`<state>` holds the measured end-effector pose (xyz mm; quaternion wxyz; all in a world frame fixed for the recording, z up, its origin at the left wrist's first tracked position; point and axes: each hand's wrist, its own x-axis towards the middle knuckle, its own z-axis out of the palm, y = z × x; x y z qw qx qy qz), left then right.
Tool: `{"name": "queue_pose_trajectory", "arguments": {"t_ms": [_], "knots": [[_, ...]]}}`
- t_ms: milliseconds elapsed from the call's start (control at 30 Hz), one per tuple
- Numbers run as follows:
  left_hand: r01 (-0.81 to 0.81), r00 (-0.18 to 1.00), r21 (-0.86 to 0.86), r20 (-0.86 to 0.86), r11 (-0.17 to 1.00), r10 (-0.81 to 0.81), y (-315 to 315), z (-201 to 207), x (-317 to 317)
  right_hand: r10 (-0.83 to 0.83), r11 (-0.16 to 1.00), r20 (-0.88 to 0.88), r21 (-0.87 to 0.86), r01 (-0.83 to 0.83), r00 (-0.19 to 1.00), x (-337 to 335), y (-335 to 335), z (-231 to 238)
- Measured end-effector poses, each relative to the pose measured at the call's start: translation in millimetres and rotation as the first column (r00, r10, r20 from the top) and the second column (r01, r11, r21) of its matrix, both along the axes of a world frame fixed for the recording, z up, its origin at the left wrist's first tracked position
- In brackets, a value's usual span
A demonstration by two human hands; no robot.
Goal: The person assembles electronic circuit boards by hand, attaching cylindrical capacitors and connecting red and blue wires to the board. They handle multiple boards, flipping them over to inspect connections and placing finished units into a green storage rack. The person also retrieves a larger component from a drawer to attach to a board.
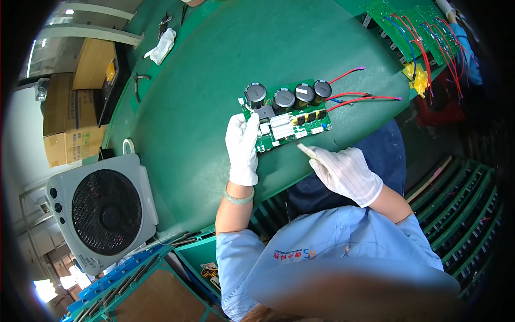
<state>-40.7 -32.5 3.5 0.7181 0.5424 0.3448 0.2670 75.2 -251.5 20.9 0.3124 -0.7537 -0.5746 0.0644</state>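
A green circuit board [294,130] with several black cylindrical capacitors [284,99], a ribbed silver heat sink [282,126] and red and blue wires [351,99] is over the green table surface. Its left edge is gripped by my left hand [242,150], white-gloved, with the fingers closed on it. Just off the board's near edge is my right hand [346,173], also gloved. Its fingers are curled together, and a slim pale shape pokes out toward the board; whether that is a tool or a fingertip I cannot make out.
A grey box fan [107,206] stands at the left, near cardboard boxes [72,121]. Pliers [140,87] and a white cloth-like item [163,46] lie at the table's far left. More wired circuit boards [402,32] sit far right. A green slatted rack [456,204] is at the right.
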Motion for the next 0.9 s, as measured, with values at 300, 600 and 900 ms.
{"name": "queue_pose_trajectory", "arguments": {"t_ms": [300, 600, 900], "knots": [[-0.005, 0.999, 0.004, 0.033, 1.000, 0.005, -5, 2, 0, -0.010, 0.995, -0.076, 0.096, 0.017, 0.997, -5, 0, -5], [0.000, 1.000, 0.052, -0.002, 0.999, 0.000, -2, -4, -2, -0.031, 0.995, -0.068, 0.091, 0.037, 0.997, -6, 4, -6], [0.009, 0.999, 0.026, 0.039, 1.000, -0.010, -1, 0, 3, -0.007, 0.998, -0.060, 0.058, 0.011, 0.998, -4, -2, -6]]}}
